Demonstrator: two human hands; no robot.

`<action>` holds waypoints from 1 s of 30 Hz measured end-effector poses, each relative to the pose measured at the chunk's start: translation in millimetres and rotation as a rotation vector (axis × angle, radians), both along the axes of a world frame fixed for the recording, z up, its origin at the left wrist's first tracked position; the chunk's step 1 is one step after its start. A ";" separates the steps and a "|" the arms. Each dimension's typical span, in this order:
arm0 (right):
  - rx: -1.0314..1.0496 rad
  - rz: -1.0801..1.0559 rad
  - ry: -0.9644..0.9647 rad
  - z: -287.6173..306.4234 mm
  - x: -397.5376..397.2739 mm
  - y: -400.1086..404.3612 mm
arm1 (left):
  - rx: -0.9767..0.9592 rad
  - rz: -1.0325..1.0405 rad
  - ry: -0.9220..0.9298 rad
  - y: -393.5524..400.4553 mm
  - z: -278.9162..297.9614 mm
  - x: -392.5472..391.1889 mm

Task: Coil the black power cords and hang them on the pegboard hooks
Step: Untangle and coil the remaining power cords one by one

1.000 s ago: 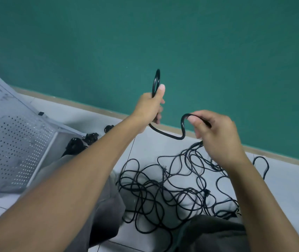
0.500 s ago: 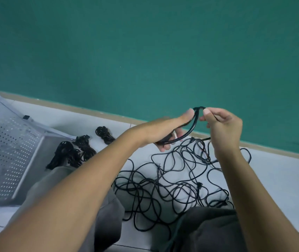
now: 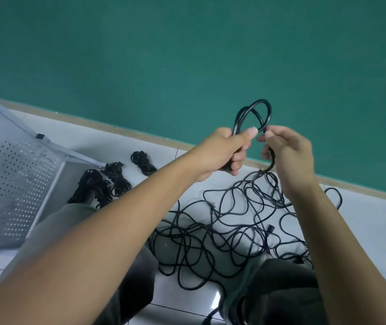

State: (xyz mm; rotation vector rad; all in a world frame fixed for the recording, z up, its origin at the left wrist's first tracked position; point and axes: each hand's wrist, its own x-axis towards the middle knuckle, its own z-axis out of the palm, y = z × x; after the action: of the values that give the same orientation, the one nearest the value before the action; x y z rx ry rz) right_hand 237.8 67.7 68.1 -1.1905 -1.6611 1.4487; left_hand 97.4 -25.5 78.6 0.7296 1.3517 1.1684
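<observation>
My left hand grips a small coil of black power cord whose loops stand up above my fist. My right hand pinches the same cord just right of the coil, and the cord runs down from it into a tangled heap of black cords on the white floor between my knees. A white pegboard leans at the far left. Three coiled black cord bundles lie on the floor beside its right edge.
A green wall with a tan baseboard runs behind the cords. My knees in dark trousers frame the heap at the bottom. A small black piece sits on the pegboard's upper edge.
Both hands came together and rose slightly. A new loop now stands above my left fist, where half a second ago the cord was only a single arc between the hands.
</observation>
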 end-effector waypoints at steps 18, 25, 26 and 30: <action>-0.323 0.152 0.164 -4.0 -10.6 -5.7 | -0.057 0.217 -0.209 9.9 -4.4 8.2; -0.278 0.152 0.141 -0.8 0.7 -2.9 | -0.044 0.003 -0.169 8.0 -2.1 6.8; -0.265 0.192 0.114 0.8 2.0 -1.4 | -0.050 -0.017 -0.154 8.1 -0.6 5.7; -0.273 0.273 0.072 8.3 7.9 2.7 | -0.070 -0.096 -0.106 7.4 5.4 3.7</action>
State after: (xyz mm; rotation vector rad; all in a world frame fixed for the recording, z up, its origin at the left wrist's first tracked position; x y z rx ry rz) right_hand 245.7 70.4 76.4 -1.0657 -1.6643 1.9146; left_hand 101.1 -18.0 84.0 0.6659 1.2490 1.0641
